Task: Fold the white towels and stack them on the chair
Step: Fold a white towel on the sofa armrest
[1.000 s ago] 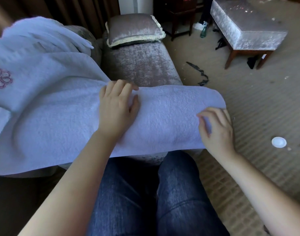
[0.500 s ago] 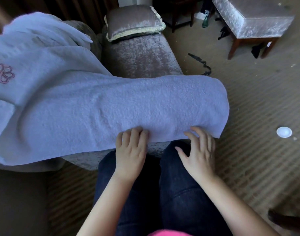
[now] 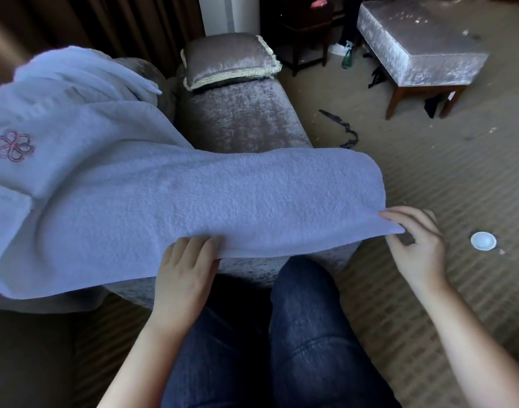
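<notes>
Ribbed beige carpet (image 3: 458, 178) covers the floor of a dim room with brown curtains at the back. A long upholstered chair (image 3: 240, 119) in grey crushed velvet stretches away from the viewer, with a matching velvet cushion (image 3: 229, 58), trimmed in pale fringe, lying at its far end. A square velvet footstool (image 3: 420, 51) on wooden legs stands well apart on the carpet beyond the chair's right edge. A small round white cap (image 3: 483, 240) lies on the carpet near the right hand.

A thick white terry towel (image 3: 211, 201), folded into a long soft band, lies across the near end of the chair, its rounded right end overhanging the chair's right edge. More white towelling (image 3: 64, 119) is heaped over the chair's left side, one piece carrying a red embroidered flower emblem (image 3: 12, 145).

The left hand (image 3: 183, 278) sits at the towel's near edge, fingers (image 3: 190, 245) tucked underneath the hem with the back of the hand showing. The right hand (image 3: 414, 245) is at the towel's near right corner, thumb and forefinger pinching the tip of the cloth while the other fingers curl loosely.

Half a second ago both hands lay close together on the near hem; the right hand has since moved outward to the corner, and the left has slid under the edge. Legs in dark blue jeans (image 3: 282, 348) fill the foreground.
</notes>
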### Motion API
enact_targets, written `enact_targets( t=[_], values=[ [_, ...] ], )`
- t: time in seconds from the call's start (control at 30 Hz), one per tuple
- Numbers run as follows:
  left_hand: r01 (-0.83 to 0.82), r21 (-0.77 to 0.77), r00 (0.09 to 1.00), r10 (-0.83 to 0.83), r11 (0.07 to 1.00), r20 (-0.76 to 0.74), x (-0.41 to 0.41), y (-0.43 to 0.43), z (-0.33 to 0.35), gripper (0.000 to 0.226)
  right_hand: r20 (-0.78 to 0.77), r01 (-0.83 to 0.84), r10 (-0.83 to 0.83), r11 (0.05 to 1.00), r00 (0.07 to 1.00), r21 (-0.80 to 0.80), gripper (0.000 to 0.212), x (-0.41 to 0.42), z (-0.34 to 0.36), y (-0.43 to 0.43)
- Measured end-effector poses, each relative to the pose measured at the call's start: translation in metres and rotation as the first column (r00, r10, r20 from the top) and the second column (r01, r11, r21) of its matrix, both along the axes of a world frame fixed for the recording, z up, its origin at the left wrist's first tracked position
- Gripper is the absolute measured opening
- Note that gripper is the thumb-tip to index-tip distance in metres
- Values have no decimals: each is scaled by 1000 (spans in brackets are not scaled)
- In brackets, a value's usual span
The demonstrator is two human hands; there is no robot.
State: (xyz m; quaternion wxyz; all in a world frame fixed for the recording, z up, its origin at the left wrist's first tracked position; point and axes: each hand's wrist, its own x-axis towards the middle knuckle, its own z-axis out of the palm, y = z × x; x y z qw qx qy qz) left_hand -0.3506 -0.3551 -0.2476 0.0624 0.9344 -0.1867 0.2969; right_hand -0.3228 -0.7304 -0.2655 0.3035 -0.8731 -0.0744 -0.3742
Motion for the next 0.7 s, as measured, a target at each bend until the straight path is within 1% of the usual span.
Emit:
enact_targets(
  t=[0.07,0.1,0.17,0.2,0.27,0.3,0.37,0.43,0.5,0.53,0.57,0.63,0.67,0.7],
  values=[
    [-38,-26,999,38,999,-19,-3,8,4,24,-26,-101,101,995,995,-13,16,7,12,-11],
    [-61,-38,998,61,997,-19,-4,12,6,24,-46,-147,147,989,988,5,18,10,16,-14],
    [-97,-56,995,98,994,5,-7,22,8,22,-110,-204,214,975,971,94,26,14,24,-18],
    [-114,-65,993,116,991,21,-9,27,8,22,-151,-204,224,970,963,136,31,15,26,-18],
    [-156,-86,987,159,984,36,-14,33,11,26,-213,-179,209,972,954,151,40,16,27,-17],
    [-171,-107,985,174,980,20,-15,35,13,28,-212,-161,187,978,959,132,42,16,27,-16],
    [-176,-166,984,172,970,-41,-18,37,18,28,-157,-119,131,989,979,83,43,12,28,-13],
    [-154,-189,987,142,970,-73,-21,40,27,24,-94,-78,82,996,992,46,35,5,29,-8],
    [-147,-173,987,133,974,-91,-25,41,38,23,-76,-57,59,998,995,30,21,-5,28,-2],
    [-149,-169,986,133,974,-106,-27,41,45,25,-75,-55,57,998,996,27,20,-8,24,-3],
    [-145,-166,985,125,975,-121,-28,40,52,25,-91,-60,64,997,994,45,25,-11,20,-4],
    [-114,-156,987,94,981,-128,-26,39,69,22,-144,-77,97,988,985,135,44,-12,15,-9],
    [-92,-151,990,74,984,-120,-22,39,78,20,-166,-78,111,979,980,189,47,-10,16,-10],
    [-67,-148,993,52,987,-103,-15,40,89,19,-180,-71,116,969,977,238,44,-7,19,-10]
  ],
)
